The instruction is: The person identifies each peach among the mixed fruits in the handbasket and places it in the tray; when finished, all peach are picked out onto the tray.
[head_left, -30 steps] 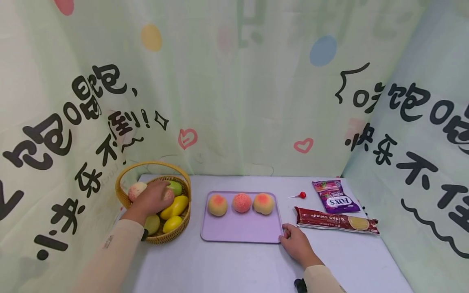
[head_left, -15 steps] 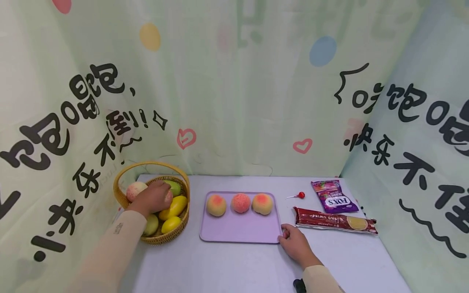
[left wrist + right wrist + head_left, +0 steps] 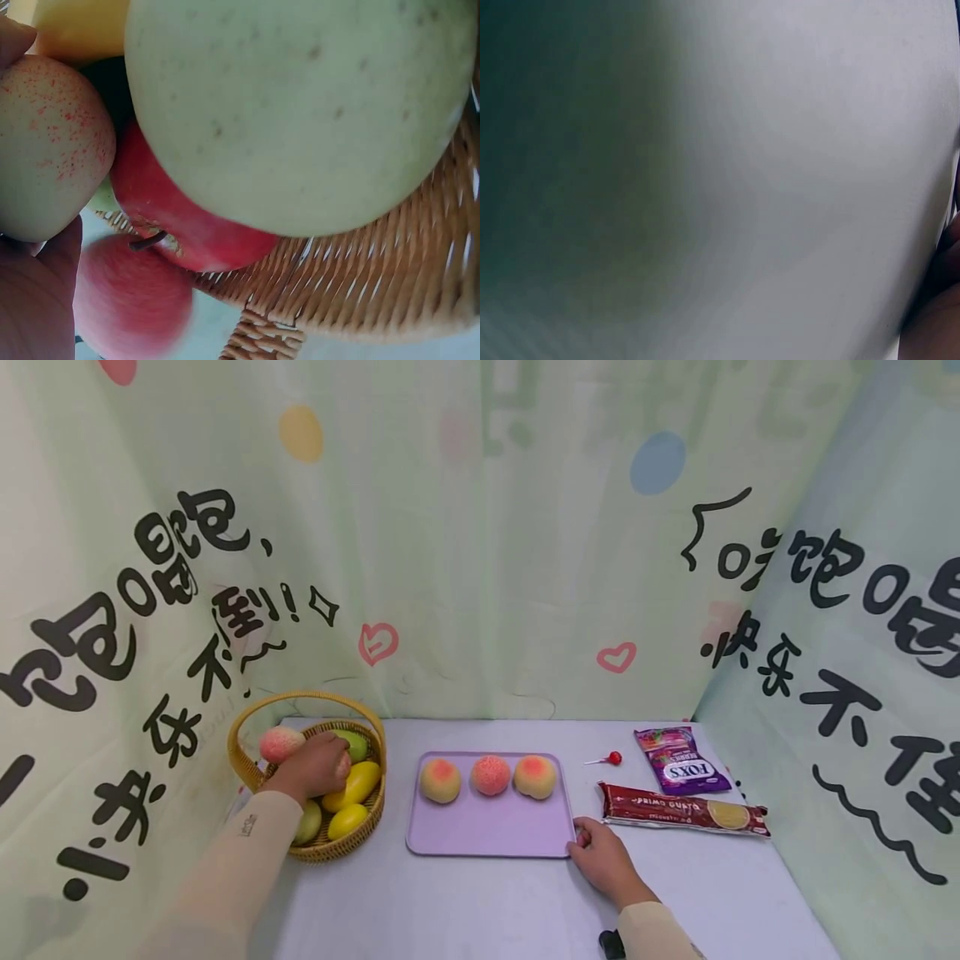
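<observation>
My left hand (image 3: 318, 768) is down in the wicker basket (image 3: 377, 810) at the left. In the left wrist view its thumb and a finger hold a pale peach with red speckles (image 3: 52, 150). Close by are a red apple (image 3: 187, 217), a blurred pink peach (image 3: 135, 300) and a large pale green speckled fruit (image 3: 300, 112). A mango (image 3: 360, 783) and a lemon (image 3: 347, 821) show beside the hand. At the right, my right hand (image 3: 603, 860) grips the near right edge of a purple tray (image 3: 487, 835). Three peaches (image 3: 491, 776) stand in a row on it.
To the tray's right lie a red lollipop (image 3: 615, 758), a purple candy bag (image 3: 682, 762) and a long dark red biscuit pack (image 3: 682, 810). A printed curtain (image 3: 480, 568) closes off the back and sides. The basket's tall handle (image 3: 307, 695) arches over the fruit.
The pink peach at the basket's back left has turned, showing a redder side. My left hand has shifted slightly among the fruit; the right hand stays at the tray. The head view has shifted a little.
</observation>
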{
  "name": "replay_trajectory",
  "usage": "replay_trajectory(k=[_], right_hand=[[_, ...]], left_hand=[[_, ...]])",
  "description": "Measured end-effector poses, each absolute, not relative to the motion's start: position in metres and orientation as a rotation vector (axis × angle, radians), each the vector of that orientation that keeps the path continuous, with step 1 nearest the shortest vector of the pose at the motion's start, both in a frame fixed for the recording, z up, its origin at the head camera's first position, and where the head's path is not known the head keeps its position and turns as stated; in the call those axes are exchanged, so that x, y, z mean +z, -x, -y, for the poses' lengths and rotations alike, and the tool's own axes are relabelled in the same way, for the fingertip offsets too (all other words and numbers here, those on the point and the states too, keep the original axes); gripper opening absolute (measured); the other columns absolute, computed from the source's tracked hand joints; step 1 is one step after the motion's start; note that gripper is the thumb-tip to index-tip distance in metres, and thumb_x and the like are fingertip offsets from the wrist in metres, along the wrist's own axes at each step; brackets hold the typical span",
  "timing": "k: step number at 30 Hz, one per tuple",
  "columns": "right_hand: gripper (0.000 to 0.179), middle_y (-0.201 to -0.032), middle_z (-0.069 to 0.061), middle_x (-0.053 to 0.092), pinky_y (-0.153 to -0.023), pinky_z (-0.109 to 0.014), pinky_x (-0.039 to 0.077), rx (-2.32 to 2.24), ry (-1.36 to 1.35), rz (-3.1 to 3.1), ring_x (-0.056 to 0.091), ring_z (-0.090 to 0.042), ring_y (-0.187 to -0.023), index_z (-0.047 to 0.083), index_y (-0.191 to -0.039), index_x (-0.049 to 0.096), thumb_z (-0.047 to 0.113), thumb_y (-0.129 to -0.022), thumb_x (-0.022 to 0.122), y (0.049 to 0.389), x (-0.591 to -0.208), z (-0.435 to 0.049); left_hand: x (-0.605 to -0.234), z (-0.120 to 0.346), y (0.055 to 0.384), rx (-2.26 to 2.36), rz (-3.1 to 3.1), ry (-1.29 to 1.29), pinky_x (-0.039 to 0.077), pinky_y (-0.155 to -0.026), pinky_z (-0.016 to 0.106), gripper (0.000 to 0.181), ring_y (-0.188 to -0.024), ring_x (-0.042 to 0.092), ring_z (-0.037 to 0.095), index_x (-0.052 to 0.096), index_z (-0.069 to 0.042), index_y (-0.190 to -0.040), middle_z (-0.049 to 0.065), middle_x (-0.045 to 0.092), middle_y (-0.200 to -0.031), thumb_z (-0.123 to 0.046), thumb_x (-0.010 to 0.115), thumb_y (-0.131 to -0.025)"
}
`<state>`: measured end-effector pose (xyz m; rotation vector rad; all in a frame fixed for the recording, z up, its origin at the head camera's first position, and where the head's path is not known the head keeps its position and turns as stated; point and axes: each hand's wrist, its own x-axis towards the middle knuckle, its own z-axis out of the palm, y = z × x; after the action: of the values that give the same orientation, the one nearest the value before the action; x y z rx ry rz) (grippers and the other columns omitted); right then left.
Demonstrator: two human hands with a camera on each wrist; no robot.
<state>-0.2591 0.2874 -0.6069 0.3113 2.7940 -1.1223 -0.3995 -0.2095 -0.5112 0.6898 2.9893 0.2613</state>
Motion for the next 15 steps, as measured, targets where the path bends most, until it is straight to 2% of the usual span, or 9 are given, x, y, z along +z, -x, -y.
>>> replay_trajectory(k=[10, 15], right_hand=[[0.050, -0.087, -0.003, 0.056, -0.074, -0.034, 0.044, -1.118, -0.311, -2.790, 0.051, -0.018, -0.081, -0.003, -0.138, 0.058, 0.016, -0.093, 0.071, 0.2591, -0.6110, -0.2883], [0.049, -0.086, -0.003, 0.056, -0.074, -0.035, 0.044, -1.109, -0.289, -2.811, 0.051, -0.018, -0.081, -0.003, -0.136, 0.059, 0.016, -0.093, 0.072, 0.2595, -0.6111, -0.2891]], left_hand=[[-0.5193, 0.2144, 0.3970, 0.466, -2.961, -0.554, 0.045, -0.109, 0.055, 0.060, -0.124, 0.053, 0.038, 0.057, 0.001, -0.136, 0.019, 0.055, -0.137, -0.017, 0.075, -0.081], [-0.5199, 0.2160, 0.3975, 0.580, -2.939, -0.507, 0.043, -0.111, 0.058, 0.062, -0.126, 0.051, 0.039, 0.056, 0.002, -0.137, 0.022, 0.054, -0.140, -0.015, 0.074, -0.080]])
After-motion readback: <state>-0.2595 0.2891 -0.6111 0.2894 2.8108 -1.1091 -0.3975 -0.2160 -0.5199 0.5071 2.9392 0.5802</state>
